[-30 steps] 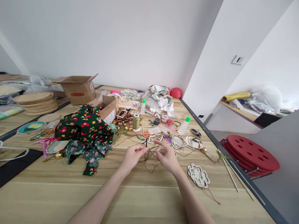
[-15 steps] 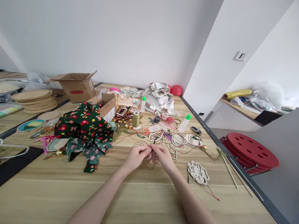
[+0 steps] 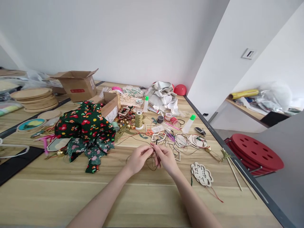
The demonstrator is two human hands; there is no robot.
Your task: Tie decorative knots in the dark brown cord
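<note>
- Head view, far left: stack of round pale wood discs [image 3: 33, 95], smooth and thin.
- Brown cardboard box [image 3: 83, 90] next, flaps out, red label; contents hidden at this angle.
- Crumpled printed fabric [image 3: 83, 125], dark green with red and multicolour pattern, heaped against a smaller open carton [image 3: 111, 109]; can't see inside that either.
- Shiny gold balls [image 3: 122, 122] bunched beside an upright gold thread spool [image 3: 139, 119].
- Left hand [image 3: 138, 160]: thumb and fingertips pinched narrow on dark cord [image 3: 152, 169], tips meeting the other hand's.
- Cord is thin, looped, at and below the fingertips over the wood-grain tabletop [image 3: 142, 199]; short black piece [image 3: 156, 142] pokes up there.
- Right hand [image 3: 166, 158]: same narrow pinch on the cord; exact strand hidden.
- Behind: crumpled grey cloth [image 3: 163, 95].
- Right of the hands: translucent bottle [image 3: 187, 126], green cap, fill level unclear; scalloped wood cutout [image 3: 202, 174] with lettering and red string.
- Far right: red round stools [image 3: 256, 152], stacked, holes in top.
</note>
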